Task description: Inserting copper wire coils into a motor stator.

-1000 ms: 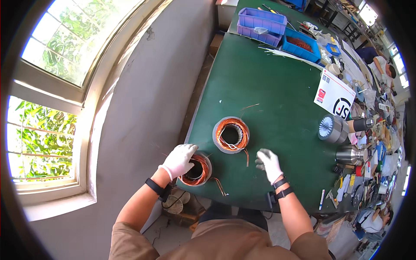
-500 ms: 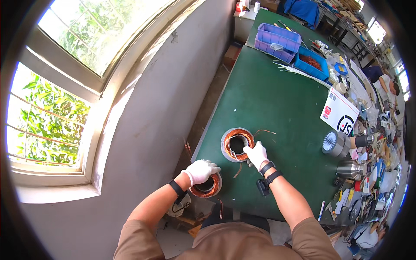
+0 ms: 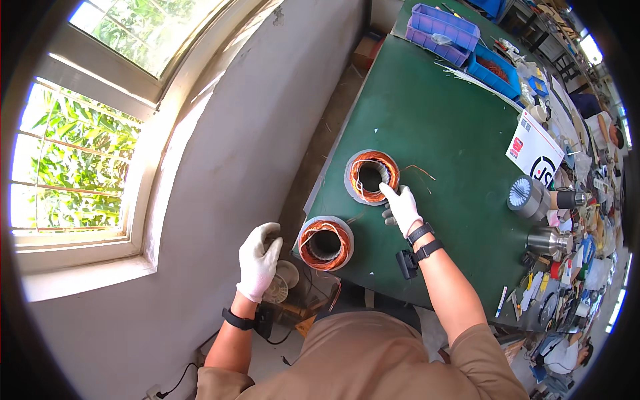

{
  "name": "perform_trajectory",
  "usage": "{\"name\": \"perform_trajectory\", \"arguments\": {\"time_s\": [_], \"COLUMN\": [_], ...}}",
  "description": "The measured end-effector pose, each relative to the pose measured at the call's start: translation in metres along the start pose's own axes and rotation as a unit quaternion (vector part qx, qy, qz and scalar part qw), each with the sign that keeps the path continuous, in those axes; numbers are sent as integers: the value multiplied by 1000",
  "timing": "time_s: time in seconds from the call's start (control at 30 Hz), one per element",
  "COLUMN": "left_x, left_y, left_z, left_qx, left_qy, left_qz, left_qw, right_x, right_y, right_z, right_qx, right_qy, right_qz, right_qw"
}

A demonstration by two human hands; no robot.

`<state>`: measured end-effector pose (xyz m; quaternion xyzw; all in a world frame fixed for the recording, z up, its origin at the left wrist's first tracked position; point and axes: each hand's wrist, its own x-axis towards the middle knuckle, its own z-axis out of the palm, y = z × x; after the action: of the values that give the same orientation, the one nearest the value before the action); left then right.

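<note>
Two motor stators wound with copper wire stand on the green table. My right hand, in a white glove, grips the near right rim of the far stator, its thumb side over the windings and the other fingers curled beside it. Loose copper leads stick out to the right of that stator. Close to the table's near left corner sits the other stator, its round bore facing up, untouched. My left hand, gloved too, hovers off the table edge to its left, fingers bent and apart from the thumb, with nothing visible in it.
Purple bins and a blue bin of reddish pieces stand at the far end. Along the right lie a white printed sheet, metal flasks and scattered tools. A wall with a window runs along the left.
My left hand has let go of the near stator and moved left, off the table. My right hand stays at the far stator. The whole view has shifted.
</note>
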<state>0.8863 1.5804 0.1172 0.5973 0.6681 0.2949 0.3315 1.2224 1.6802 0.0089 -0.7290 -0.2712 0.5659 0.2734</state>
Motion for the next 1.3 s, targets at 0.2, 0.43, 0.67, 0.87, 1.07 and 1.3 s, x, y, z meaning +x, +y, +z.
{"name": "perform_trajectory", "arguments": {"time_s": [0.2,0.43,0.67,0.87,1.07,1.3], "left_x": [10,31,34,39,26,30], "left_y": [-23,-44,-40,-45,21,-49], "left_z": [50,78,68,-18,6,91], "left_qx": [225,277,263,87,185,207], "left_qy": [-95,-136,-144,-13,-14,-90], "left_qz": [89,84,77,-37,100,90], "left_qw": [966,947,951,995,978,970], "right_x": [-3,6,11,13,18,20], "right_y": [-17,-11,-8,-7,-3,-5], "right_z": [2,2,5,-1,2,4], "right_qx": [-81,-128,-113,-141,-172,-197], "right_qy": [33,30,34,47,57,41], "right_qz": [-67,-58,-81,-89,-94,-80], "right_qw": [994,990,990,985,979,976]}}
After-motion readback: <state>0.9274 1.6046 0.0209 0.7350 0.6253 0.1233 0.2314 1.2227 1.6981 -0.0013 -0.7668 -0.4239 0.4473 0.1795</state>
